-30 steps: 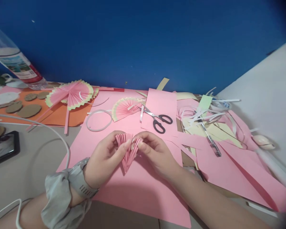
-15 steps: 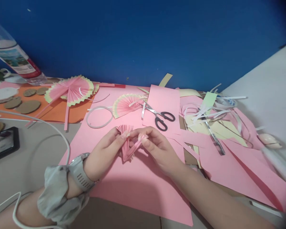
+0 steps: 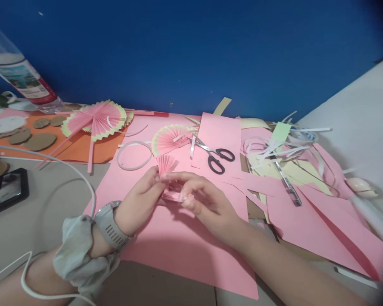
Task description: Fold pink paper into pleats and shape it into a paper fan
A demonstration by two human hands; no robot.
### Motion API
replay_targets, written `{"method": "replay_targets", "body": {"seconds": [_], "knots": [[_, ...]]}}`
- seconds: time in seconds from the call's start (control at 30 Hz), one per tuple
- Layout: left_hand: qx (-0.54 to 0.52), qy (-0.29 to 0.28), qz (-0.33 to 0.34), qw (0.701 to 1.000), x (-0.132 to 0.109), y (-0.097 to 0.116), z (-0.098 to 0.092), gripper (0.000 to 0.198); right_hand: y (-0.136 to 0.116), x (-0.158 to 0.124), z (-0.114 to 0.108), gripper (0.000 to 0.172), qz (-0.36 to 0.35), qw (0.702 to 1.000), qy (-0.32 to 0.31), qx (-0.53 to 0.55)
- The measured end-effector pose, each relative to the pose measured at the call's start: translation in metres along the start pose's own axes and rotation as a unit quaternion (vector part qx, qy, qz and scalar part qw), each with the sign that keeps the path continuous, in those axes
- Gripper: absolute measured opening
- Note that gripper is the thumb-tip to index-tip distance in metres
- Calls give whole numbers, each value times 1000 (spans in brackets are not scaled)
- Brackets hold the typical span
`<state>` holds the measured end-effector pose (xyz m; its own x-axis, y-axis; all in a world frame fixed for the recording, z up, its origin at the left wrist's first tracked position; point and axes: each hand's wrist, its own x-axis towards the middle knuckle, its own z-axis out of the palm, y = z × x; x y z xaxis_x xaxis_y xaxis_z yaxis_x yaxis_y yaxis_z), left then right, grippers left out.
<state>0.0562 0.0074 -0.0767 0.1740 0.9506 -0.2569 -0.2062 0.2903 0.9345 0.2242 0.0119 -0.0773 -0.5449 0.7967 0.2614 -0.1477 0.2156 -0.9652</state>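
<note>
A small pleated pink paper fan (image 3: 166,165) is held between both hands, over the large pink sheet (image 3: 178,263). My left hand (image 3: 143,191) is closed on its pleats, which spread out above the fingers. My right hand (image 3: 207,204) curls over the fan's other half, thumb and fingertips pinching a narrow folded end near the bottom. Much of the fan is hidden by the fingers. Beyond the hands lies a finished-looking pleated half-circle (image 3: 169,138) with a pale yellow edge. Black-handled scissors (image 3: 215,155) rest beside it.
A grey ring (image 3: 134,156) lies left of the half-circle. Farther left are a round pleated fan (image 3: 97,119), cardboard discs (image 3: 41,141), a plastic bottle (image 3: 28,78) and a phone (image 3: 8,191). At right lie paper strips (image 3: 274,148), a pen (image 3: 287,185) and pink paper (image 3: 319,229).
The fan has turned in my hands, its spread pleats now higher and its folded half lying more level. My right hand has shifted slightly down and over it.
</note>
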Motion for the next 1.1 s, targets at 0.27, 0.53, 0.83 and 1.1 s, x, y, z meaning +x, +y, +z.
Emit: {"method": "replay_targets", "body": {"seconds": [0.27,0.53,0.83,1.1], "knots": [[-106,31,-29,993,4,5,-5,21,-2,-3,4,9,-228,937,-16,-264],[-217,-3,-94,972,6,12,-10,23,-4,-6,19,16,-266,883,18,-387],[-220,-96,-130,962,1,15,-6,43,-4,-13,27,13,-337,805,37,-487],[-94,-116,-150,977,-4,5,-4,25,-2,-10,15,9,-351,772,-21,-530]]}}
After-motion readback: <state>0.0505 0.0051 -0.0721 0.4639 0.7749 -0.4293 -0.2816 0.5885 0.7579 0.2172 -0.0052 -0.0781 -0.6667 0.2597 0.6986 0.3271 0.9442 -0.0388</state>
